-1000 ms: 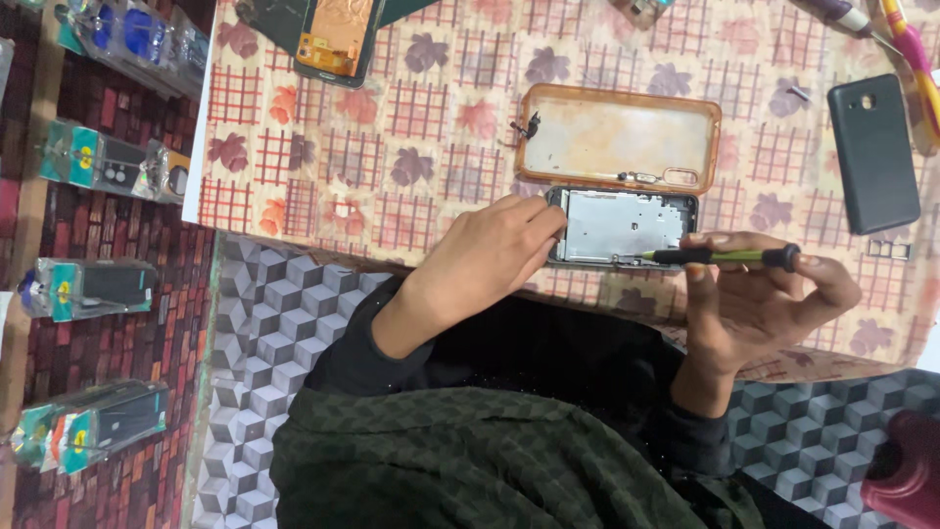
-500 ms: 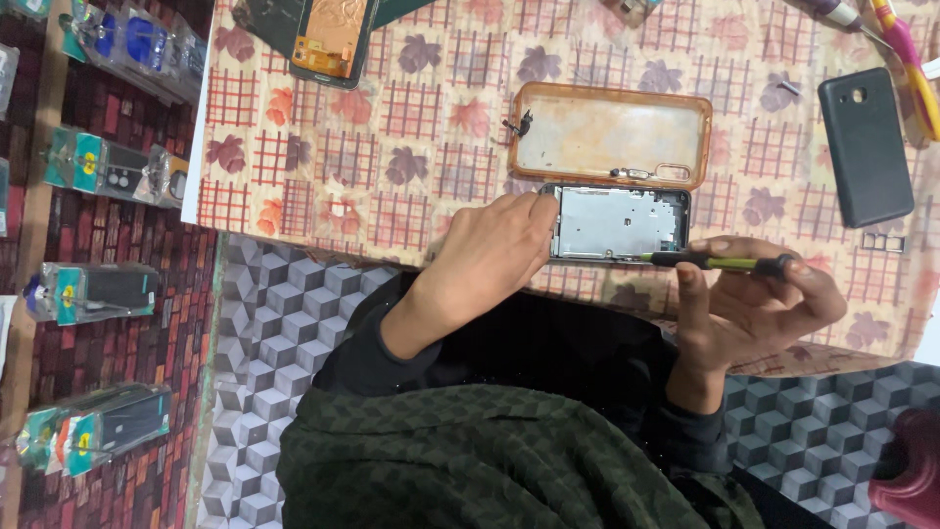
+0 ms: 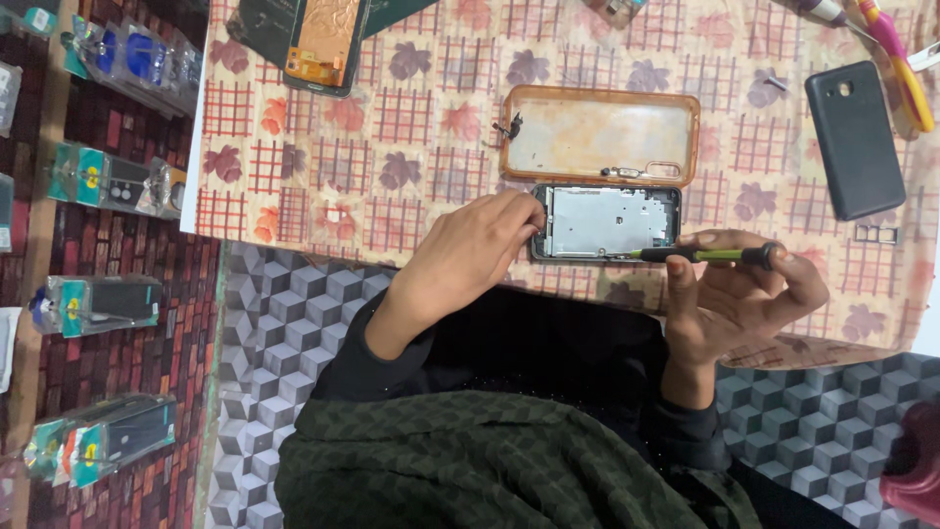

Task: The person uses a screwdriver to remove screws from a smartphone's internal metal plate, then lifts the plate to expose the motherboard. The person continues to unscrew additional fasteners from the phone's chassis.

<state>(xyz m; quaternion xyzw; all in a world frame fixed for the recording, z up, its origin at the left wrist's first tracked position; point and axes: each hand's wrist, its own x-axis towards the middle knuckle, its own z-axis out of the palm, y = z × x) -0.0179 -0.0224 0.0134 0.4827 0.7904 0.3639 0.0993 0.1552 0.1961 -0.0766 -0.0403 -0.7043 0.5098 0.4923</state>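
Two hands over leaf-print tablecloth (image 3: 411,127): left hand (image 3: 470,255) clutching opened phone (image 3: 607,222), right hand (image 3: 744,294) pinching screwdriver (image 3: 700,255).

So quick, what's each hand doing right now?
Left hand: fingers curled on the end of the opened phone, steadying it.
Right hand: closed on a green-handled screwdriver, tip at the phone.

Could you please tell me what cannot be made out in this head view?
- Left edge of the opened phone: covered by the left hand.
- Screwdriver tip: too small to see which screw it meets.
- Copper-backed screen and scissors: cut by the top edge.
- Right hand palm: turned away.
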